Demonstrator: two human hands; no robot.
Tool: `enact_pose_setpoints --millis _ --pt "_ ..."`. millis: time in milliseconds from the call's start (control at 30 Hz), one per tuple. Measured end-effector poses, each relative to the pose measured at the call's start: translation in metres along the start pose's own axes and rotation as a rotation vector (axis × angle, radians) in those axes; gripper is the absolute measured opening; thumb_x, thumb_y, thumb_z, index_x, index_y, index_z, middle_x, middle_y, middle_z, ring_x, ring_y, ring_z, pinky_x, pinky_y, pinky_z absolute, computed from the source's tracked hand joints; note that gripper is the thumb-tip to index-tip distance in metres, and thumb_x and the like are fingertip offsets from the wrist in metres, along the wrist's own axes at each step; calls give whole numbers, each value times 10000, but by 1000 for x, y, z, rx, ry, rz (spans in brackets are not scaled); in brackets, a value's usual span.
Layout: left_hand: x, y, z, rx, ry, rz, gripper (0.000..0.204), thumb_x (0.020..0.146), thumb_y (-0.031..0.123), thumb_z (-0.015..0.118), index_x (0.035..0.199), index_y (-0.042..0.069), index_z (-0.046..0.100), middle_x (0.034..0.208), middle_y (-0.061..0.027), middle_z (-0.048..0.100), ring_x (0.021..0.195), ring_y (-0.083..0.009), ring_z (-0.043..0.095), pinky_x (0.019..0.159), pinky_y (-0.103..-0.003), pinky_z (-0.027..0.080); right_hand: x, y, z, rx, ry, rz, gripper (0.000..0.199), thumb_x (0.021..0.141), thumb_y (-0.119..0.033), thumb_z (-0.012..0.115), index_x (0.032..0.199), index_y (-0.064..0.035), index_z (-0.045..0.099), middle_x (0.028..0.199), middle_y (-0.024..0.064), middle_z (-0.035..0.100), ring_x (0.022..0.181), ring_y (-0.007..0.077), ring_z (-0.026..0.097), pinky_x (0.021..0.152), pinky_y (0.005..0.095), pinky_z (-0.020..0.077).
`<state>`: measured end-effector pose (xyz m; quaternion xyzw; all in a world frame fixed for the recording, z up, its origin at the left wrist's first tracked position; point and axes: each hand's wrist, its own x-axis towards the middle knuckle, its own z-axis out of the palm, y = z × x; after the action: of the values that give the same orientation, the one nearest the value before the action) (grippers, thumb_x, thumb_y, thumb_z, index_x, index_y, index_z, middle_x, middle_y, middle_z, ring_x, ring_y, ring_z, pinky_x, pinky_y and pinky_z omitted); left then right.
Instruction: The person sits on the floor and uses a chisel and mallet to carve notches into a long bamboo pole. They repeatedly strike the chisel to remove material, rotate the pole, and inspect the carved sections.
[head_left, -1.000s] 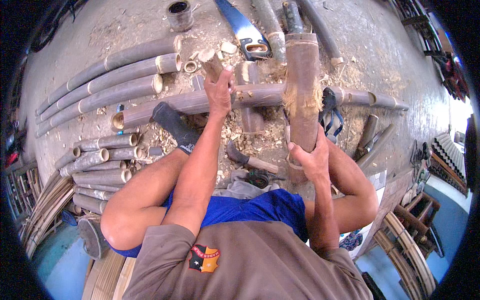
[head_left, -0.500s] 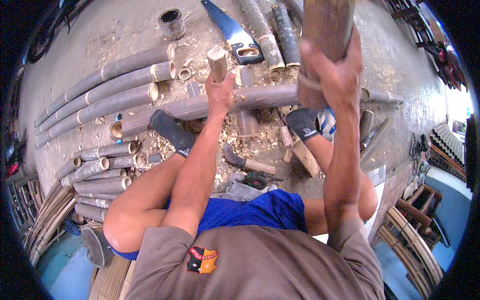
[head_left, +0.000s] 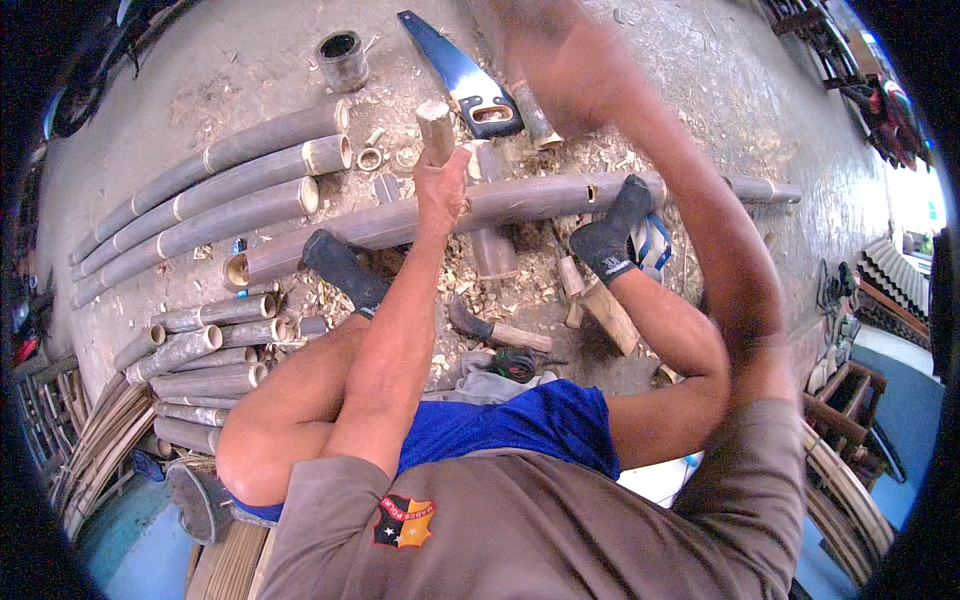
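The left hand (head_left: 442, 185) is gripping a short wooden handle (head_left: 436, 128), fingers clenched around it just under its rounded top, and is holding it upright on a long bamboo pole (head_left: 400, 222) lying crosswise just below the fist. What the handle ends in is hidden behind the hand. The right hand (head_left: 560, 60) is lifted high above and to the right of the left one, and it is so blurred that I cannot tell whether it is clenched on anything or what it is carrying.

Both feet, in dark socks, are pressing on the pole, one foot (head_left: 340, 268) to the left of the left hand and one foot (head_left: 612, 235) to the right, so the pole is being pinned down.

Judging by how things lie, the work is well under way but not finished: pale shavings (head_left: 520, 290) are littering the ground below the left hand, and a notch is showing in the pole right of it, yet the pole is lying whole. A hand saw (head_left: 462, 72) is lying beyond the left hand, a hatchet-like tool (head_left: 495, 330) nearer the body, and cut bamboo lengths (head_left: 200, 350) are stacked far to the left.
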<state>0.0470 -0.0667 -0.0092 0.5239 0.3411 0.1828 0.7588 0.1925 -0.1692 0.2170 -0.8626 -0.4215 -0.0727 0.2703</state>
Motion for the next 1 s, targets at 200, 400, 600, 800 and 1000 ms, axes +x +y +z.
enact_pose_setpoints --millis 200,400,600,800,1000 --pt "0 7 -6 12 56 -5 218 859 245 727 780 94 590 600 38 532 446 -63 446 411 -258 341 32 18 -12 -15 -267 -118 706 697 -461 807 1241 -39 653 830 201 730 730 300 706 750 429 582" --pt "-3 -3 3 65 60 -60 187 871 228 708 786 95 608 613 29 542 449 -60 453 411 -241 336 -14 10 1 44 -406 -173 817 755 -354 750 1460 -60 461 990 203 683 904 365 682 824 499 574" --pt "6 -15 -8 -87 77 -43 200 853 209 732 775 78 602 605 20 552 464 -84 487 434 -274 380 41 4 -20 173 -239 -19 856 752 -334 771 1479 -40 430 1139 235 637 1012 365 650 920 493 540" --pt "2 -19 2 -35 82 23 182 851 195 733 809 71 607 670 -1 593 537 -100 531 508 -288 425 -53 14 14 -319 -582 -156 869 722 -399 758 1459 -49 459 879 234 741 809 385 734 755 492 572" --pt "-13 -31 10 -297 409 37 228 843 201 739 982 59 628 763 4 574 647 -107 533 594 -308 443 -101 -3 -49 192 -338 299 930 722 -382 791 1503 -47 415 1202 261 671 1144 343 665 1007 430 500"
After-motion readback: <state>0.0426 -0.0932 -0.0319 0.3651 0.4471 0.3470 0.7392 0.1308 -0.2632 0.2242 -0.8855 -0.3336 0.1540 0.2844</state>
